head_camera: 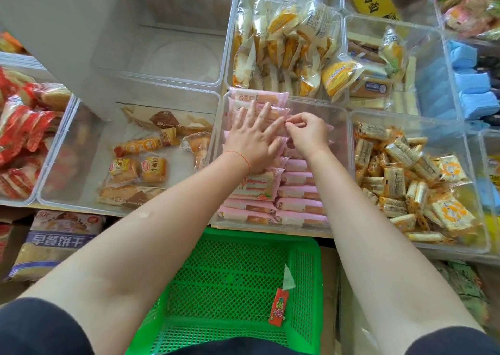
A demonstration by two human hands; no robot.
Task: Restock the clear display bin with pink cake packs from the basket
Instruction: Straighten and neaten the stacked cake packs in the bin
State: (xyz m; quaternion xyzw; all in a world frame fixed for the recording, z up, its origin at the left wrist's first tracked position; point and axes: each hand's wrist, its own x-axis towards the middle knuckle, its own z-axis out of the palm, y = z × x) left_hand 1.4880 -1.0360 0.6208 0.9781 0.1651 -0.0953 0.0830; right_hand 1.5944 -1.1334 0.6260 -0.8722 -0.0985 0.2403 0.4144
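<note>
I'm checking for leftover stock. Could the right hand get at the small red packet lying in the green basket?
Probably yes. The red packet lies uncovered in the green basket, below the right hand, which pinches a pink cake pack and would have to let go first.

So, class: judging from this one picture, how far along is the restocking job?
Nearly finished. Done: pink cake packs fill most of the clear bin in stacked rows. In hand: the left hand presses flat on the stack while the right hand pinches a pack's edge. Left: the green basket holds no pink packs, only a small red packet.
</note>
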